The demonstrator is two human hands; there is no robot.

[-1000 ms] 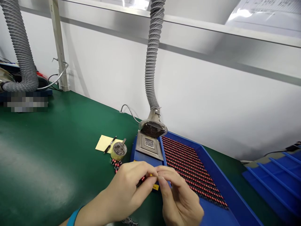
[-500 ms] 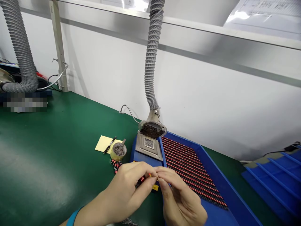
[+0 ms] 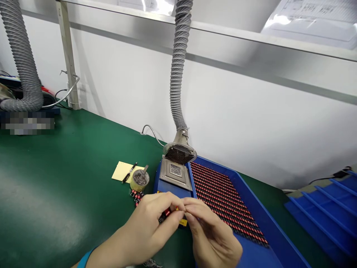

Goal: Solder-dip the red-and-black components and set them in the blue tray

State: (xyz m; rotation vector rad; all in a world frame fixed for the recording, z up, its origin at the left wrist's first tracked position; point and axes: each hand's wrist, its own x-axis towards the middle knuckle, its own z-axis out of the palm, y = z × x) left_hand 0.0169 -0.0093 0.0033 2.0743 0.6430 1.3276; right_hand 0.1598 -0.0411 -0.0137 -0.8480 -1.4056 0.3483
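My left hand (image 3: 152, 227) and my right hand (image 3: 213, 234) meet at the fingertips just in front of a blue solder pot unit (image 3: 174, 178). Both are pinched on a small red and black wired part (image 3: 166, 213), which shows between the left fingers. A yellow label (image 3: 183, 222) peeks out below the fingertips. To the right a blue tray (image 3: 251, 197) holds several neat rows of red and black parts (image 3: 223, 197). A few loose red and black parts (image 3: 136, 195) lie on the green mat left of my hands.
A grey ribbed extraction hose (image 3: 177, 67) ends in a round grille (image 3: 179, 153) over the pot. A small tin with a tool (image 3: 139, 179), a yellow note (image 3: 121, 171) and a pen (image 3: 128, 172) lie on the green bench (image 3: 55, 178). More blue trays (image 3: 329, 216) sit right; another hose (image 3: 22, 63) far left.
Both hands stay pinched together on the part, with only slight finger shifts. The view has drifted a little.
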